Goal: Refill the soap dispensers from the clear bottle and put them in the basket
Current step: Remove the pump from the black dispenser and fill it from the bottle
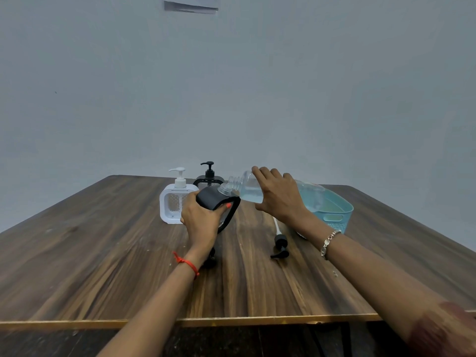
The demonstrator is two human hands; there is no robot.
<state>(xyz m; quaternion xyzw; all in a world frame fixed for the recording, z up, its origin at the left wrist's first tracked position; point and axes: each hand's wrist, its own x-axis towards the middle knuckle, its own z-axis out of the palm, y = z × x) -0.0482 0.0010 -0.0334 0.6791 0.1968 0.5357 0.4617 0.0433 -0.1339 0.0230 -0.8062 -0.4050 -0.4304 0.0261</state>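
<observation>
Both hands grip: left hand (199,219) tilts the open dispenser (219,202), half hidden; right hand (277,195) holds the clear bottle (247,186) near-horizontal, neck pointing left at the dispenser's mouth.

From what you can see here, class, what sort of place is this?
Probably a plain room set up for a recorded task, not a bathroom: a bare wood-grain table, a blank pale wall, and only dispensers and a teal plastic basket.
</observation>
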